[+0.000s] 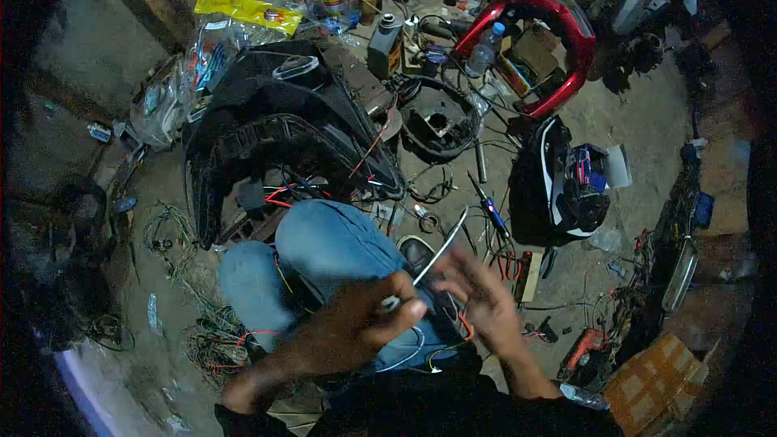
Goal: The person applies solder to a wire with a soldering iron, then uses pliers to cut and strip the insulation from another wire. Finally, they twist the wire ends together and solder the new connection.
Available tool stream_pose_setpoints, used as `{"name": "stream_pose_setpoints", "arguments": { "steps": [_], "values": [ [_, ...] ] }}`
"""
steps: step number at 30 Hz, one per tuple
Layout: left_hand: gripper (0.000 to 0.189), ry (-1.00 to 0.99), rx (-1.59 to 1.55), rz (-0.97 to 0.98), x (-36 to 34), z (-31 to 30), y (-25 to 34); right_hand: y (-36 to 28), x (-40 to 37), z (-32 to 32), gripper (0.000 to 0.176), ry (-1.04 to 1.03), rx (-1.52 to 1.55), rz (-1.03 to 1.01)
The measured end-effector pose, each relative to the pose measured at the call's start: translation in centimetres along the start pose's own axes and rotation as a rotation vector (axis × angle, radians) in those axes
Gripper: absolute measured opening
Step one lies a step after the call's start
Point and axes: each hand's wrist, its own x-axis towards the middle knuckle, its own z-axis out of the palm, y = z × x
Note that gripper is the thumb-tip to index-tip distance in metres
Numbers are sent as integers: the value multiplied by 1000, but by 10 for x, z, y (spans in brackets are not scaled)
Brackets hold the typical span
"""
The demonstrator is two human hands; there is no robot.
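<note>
My left hand (364, 320) is closed over my knees, its fingers wrapped round a small pale object (389, 304) whose shape is mostly hidden. A white cable (443, 249) rises from near this hand and curves up to the right. To the right of it is my right hand (477, 295), blurred by motion, close to the cable; whether its fingers touch the cable cannot be made out. A loop of thin white wire (417, 348) hangs below my left hand, over the jeans, near an orange wire (467, 325).
A black plastic vehicle panel (283, 105) lies ahead on the left. A red curved part (579, 48) and a black bag-like item (538, 186) are on the right. A soldering iron (490, 209), tangled wires (214, 348) and a cardboard box (655, 380) lie around me.
</note>
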Motion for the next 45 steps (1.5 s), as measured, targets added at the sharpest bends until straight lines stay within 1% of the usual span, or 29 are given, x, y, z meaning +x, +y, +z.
{"name": "stream_pose_setpoints", "arguments": {
  "steps": [1,3,4,6,7,8,9,10,11,12,13,14,15,16,17,18,21,24,27,30,33,37,39,40,43,45],
  "values": [
    [32,-41,25,41,-7,2,-4,-13,12,1,76,106,245,31],
    [31,-117,73,126,-21,6,-10,-38,22,10,76,85,324,0],
    [30,-174,81,91,-27,8,-15,-46,26,13,76,73,363,-17],
    [30,-286,98,23,-37,8,-29,-51,35,14,70,173,244,-5],
    [31,-280,68,37,-44,7,-38,-52,37,15,67,222,183,3],
    [31,-273,37,51,-50,4,-45,-47,41,14,52,271,177,-63],
    [32,-264,8,65,-54,2,-48,-46,42,18,50,233,157,-126],
    [32,-21,51,121,-58,6,-45,-46,45,26,47,194,136,-191],
    [31,221,94,174,-62,11,-29,-46,47,35,44,155,116,-255],
    [29,398,45,170,-65,9,-23,-43,45,44,42,139,85,-285],
    [28,574,-6,172,-68,8,-17,-36,43,55,40,106,81,-260],
    [26,684,-151,115,-69,-2,-16,-28,41,67,38,73,77,-234],
    [24,736,-247,112,-68,-7,-15,-20,38,73,36,38,73,-210],
    [22,789,-343,115,-66,-13,-14,-12,37,71,33,-30,-146,-205],
    [20,784,-389,172,-60,-15,-15,-4,37,71,30,-98,-367,-198],
    [20,774,-426,209,-55,-15,-12,2,37,77,25,-52,-370,-171],
    [21,730,-516,286,-35,-6,3,-8,39,86,25,-89,-562,-244],
    [22,645,-483,334,-25,-10,17,0,42,83,26,-116,-512,-238],
    [24,594,-473,297,-17,-10,14,-4,44,82,27,-137,-484,-193],
    [26,534,-504,154,-12,-9,15,-1,43,80,29,-141,-496,-158],
    [29,509,-443,105,-9,-7,16,-1,44,80,32,-121,-494,-168],
    [30,552,-493,134,-7,-3,12,-4,43,77,35,-113,-512,-143],
    [31,602,-464,139,-6,-1,14,-12,49,69,31,-158,-590,-234],
    [31,565,-471,108,-8,-3,15,-17,54,64,28,-180,-627,-279],
    [33,469,-509,42,-12,-9,15,-39,76,48,25,-60,-606,-527],
    [34,422,-556,34,-9,-6,13,-55,82,43,24,-97,-644,-575]
  ]
}}
